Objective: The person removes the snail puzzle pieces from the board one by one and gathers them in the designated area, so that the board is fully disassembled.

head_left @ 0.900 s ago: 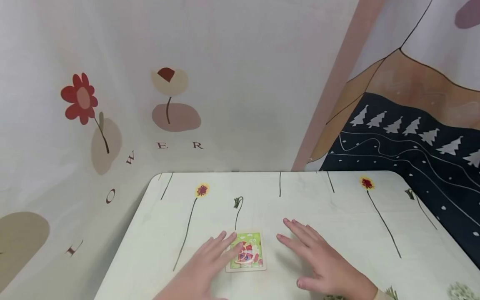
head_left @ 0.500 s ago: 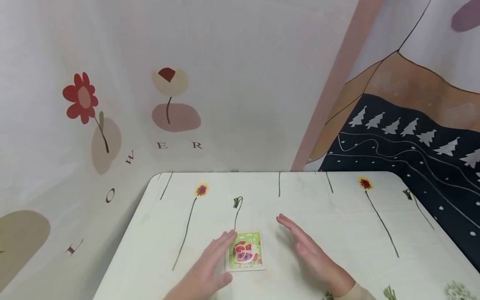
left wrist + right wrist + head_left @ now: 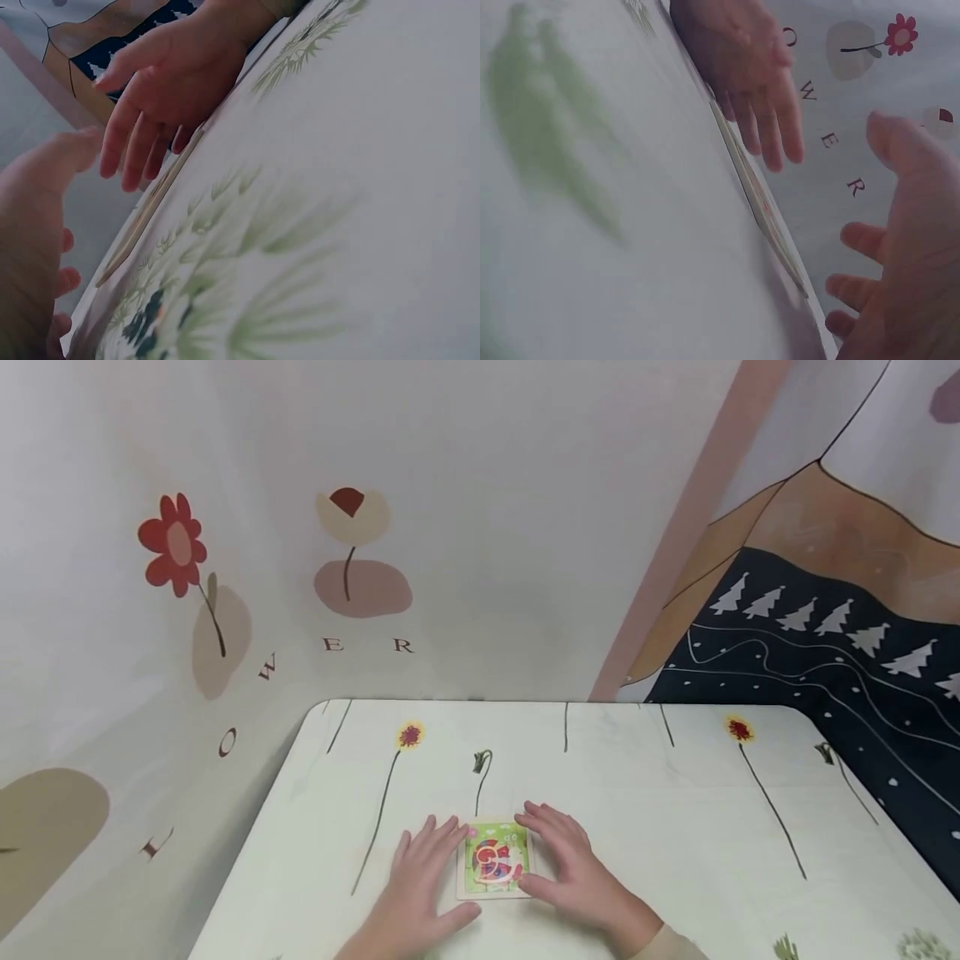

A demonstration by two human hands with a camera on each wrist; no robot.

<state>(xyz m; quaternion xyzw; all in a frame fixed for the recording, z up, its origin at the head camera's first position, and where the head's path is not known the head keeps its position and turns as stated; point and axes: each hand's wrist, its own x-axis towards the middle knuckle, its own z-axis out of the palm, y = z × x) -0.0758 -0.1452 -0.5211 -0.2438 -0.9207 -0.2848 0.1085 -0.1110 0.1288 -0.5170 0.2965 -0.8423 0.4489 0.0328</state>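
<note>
A small flat picture puzzle (image 3: pixel 497 858) with a pale wooden border lies on the white table, its green picture showing a red and purple snail-like figure. My left hand (image 3: pixel 420 885) is on its left side, fingers spread and fingertips right at the upper left corner, thumb below the near edge. On the other side, my right hand (image 3: pixel 573 872) has its fingertips at the upper right corner and its thumb over the lower right corner. Both wrist views show the puzzle's thin edge (image 3: pixel 146 214) between the hands, with the palms facing each other.
The white tabletop (image 3: pixel 645 818) carries printed flowers and stems. Behind it hangs a pale cloth (image 3: pixel 487 527) with printed flowers and letters. A dark blue printed cloth (image 3: pixel 825 668) with trees hangs at the right.
My right hand has moved left, from apart on the table to the puzzle's right edge. My left hand has turned slightly, its fingers now spread. The puzzle stays in place while the view shifts slightly.
</note>
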